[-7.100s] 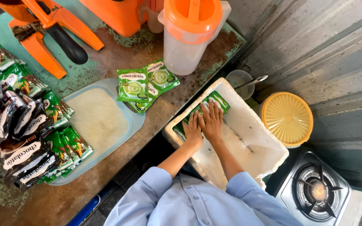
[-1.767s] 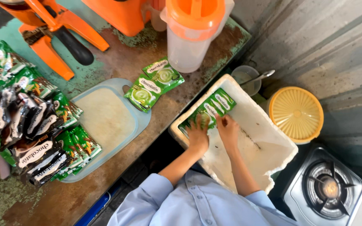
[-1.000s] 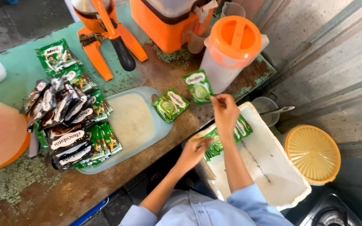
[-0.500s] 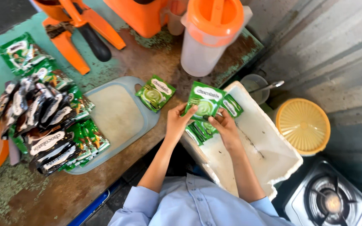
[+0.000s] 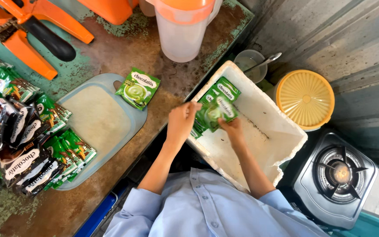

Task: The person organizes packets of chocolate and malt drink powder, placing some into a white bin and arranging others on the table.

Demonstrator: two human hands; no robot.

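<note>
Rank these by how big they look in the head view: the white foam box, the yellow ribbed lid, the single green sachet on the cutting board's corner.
Largest to smallest:
1. white foam box
2. yellow ribbed lid
3. green sachet
The gaps are clear, so nearness to the camera changes nothing.

green sachets (image 5: 218, 103) in foam box (image 5: 266, 120), sachet pile (image 5: 23, 127) left

Flat green foil sachet with a pale green cup picture (image 5: 216, 112), blurred. Same green on the sachets lying in the white foam box (image 5: 281, 131). Single green sachet (image 5: 137, 87) on pale blue-rimmed translucent cutting board (image 5: 97, 127). Heap of dark brown-black and green sachets (image 5: 23, 140). Rusty brown tabletop with flaking teal paint (image 5: 123, 48). Orange-lidded clear plastic jug (image 5: 183, 26). Ribbed yellow round lid (image 5: 305, 98). Light blue shirt (image 5: 207, 206). Grey corrugated metal wall (image 5: 330, 39).
</note>
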